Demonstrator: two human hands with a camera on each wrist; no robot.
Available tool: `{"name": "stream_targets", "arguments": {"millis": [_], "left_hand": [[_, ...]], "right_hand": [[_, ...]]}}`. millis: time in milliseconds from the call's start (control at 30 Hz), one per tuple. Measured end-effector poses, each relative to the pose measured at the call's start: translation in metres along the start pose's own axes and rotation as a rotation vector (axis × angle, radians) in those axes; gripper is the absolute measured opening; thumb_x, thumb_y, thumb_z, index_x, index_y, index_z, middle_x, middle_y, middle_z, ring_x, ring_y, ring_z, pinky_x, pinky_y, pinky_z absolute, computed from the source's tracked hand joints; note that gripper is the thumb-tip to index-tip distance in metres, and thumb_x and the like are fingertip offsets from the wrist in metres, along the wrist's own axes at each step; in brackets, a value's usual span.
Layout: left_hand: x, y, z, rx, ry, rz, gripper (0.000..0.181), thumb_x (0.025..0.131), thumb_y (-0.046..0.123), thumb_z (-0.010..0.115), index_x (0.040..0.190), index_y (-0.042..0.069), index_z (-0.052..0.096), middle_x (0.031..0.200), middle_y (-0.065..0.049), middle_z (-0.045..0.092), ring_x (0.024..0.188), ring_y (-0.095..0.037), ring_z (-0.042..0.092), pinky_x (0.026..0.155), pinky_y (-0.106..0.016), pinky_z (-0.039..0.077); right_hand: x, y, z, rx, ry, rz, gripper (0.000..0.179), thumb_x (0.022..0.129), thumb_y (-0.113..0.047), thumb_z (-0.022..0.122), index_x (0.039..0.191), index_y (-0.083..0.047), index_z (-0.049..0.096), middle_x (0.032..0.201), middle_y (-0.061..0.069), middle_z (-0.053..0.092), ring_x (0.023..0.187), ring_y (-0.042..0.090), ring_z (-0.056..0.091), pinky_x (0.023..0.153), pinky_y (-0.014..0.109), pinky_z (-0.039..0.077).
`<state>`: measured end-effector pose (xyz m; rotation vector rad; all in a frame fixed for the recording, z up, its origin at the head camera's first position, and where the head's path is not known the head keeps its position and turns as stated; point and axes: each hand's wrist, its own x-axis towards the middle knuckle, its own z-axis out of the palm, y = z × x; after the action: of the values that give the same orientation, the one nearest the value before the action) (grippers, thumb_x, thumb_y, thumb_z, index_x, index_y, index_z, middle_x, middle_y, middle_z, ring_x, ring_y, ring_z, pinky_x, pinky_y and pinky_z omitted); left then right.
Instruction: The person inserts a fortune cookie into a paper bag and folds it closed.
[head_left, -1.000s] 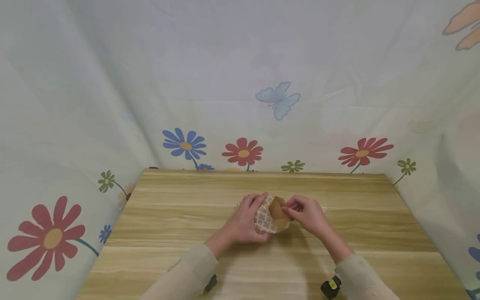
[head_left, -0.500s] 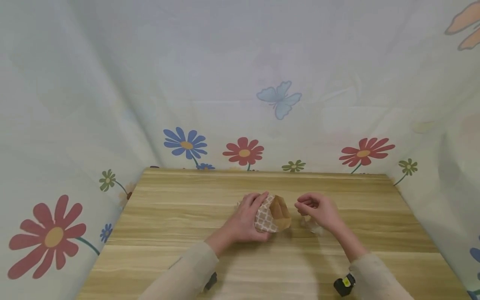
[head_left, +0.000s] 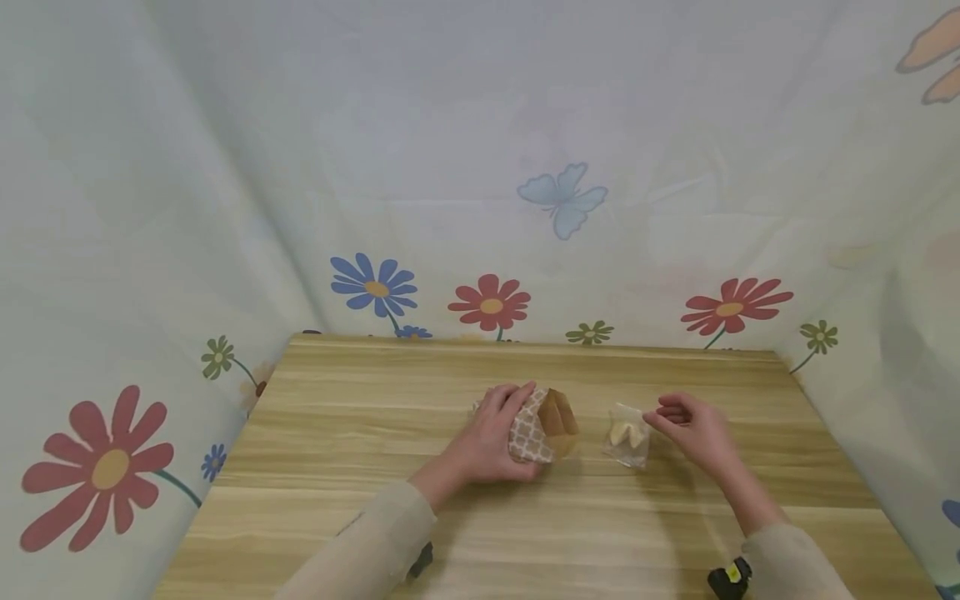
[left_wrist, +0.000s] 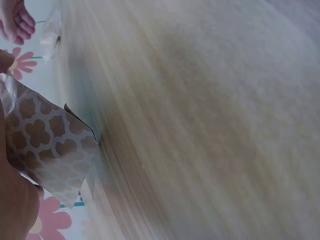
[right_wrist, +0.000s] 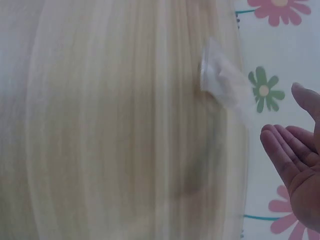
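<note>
A small paper bag (head_left: 531,433) lies on its side near the table's middle, tan with a white lattice pattern and brown inside. Its mouth faces right and gapes. My left hand (head_left: 495,433) grips the bag from the left, fingers over the top and thumb along the near side; the left wrist view shows the patterned bag (left_wrist: 42,135) in that grip. To the right lies a clear plastic packet (head_left: 627,435) with a cream-coloured folded piece, like a fortune cookie. My right hand (head_left: 693,427) hovers beside it, thumb apart from relaxed fingers (right_wrist: 285,150), holding nothing.
The wood-grain table (head_left: 420,367) reaches back to a light cloth backdrop (head_left: 450,150) printed with flowers and butterflies. A black device (head_left: 730,577) with a yellow-green mark sits at my right wrist.
My right hand has drawn away from the bag's mouth to the right, past the packet, which now shows fully. The left hand keeps its grip on the bag.
</note>
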<state>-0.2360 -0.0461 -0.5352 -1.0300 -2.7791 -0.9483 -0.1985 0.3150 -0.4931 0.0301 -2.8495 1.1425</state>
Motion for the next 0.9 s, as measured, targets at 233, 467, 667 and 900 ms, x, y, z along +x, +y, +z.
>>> {"name": "stream_targets", "arguments": {"millis": [233,467,667,900], "left_hand": [[0.0,0.001,-0.001,0.002,-0.004,-0.006,0.121,0.072,0.054,0.087,0.17,0.025,0.023,0.158,-0.005,0.037,0.139,-0.02,0.039,0.111,-0.047,0.049],[0.0,0.002,-0.001,0.005,0.005,-0.007,0.121,0.071,0.053,0.087,0.17,0.022,0.025,0.158,-0.006,0.037,0.139,-0.021,0.04,0.111,-0.048,0.049],[0.0,0.003,-0.001,0.015,0.008,-0.01,0.121,0.072,0.054,0.087,0.17,0.024,0.023,0.158,-0.005,0.037,0.139,-0.021,0.04,0.111,-0.049,0.049],[0.0,0.005,-0.002,0.017,0.012,-0.012,0.121,0.072,0.055,0.087,0.17,0.022,0.025,0.158,-0.006,0.037,0.138,-0.021,0.042,0.111,-0.049,0.049]], "right_hand": [[-0.002,0.01,-0.001,-0.04,-0.07,0.099,0.071,0.102,-0.042,0.074,0.14,0.015,0.056,0.131,0.035,0.066,0.118,0.047,0.068,0.098,0.057,0.057],[-0.002,0.019,0.005,-0.017,-0.118,0.147,0.072,0.101,-0.045,0.074,0.139,0.014,0.057,0.128,0.032,0.068,0.116,0.043,0.069,0.097,0.054,0.058],[0.0,0.024,0.013,0.018,-0.109,0.148,0.068,0.099,-0.045,0.077,0.134,0.012,0.062,0.124,0.029,0.071,0.111,0.04,0.071,0.093,0.05,0.06],[0.004,0.023,0.024,0.06,-0.125,0.194,0.072,0.098,-0.048,0.076,0.135,0.011,0.062,0.127,0.029,0.069,0.113,0.039,0.069,0.093,0.047,0.061]]}}
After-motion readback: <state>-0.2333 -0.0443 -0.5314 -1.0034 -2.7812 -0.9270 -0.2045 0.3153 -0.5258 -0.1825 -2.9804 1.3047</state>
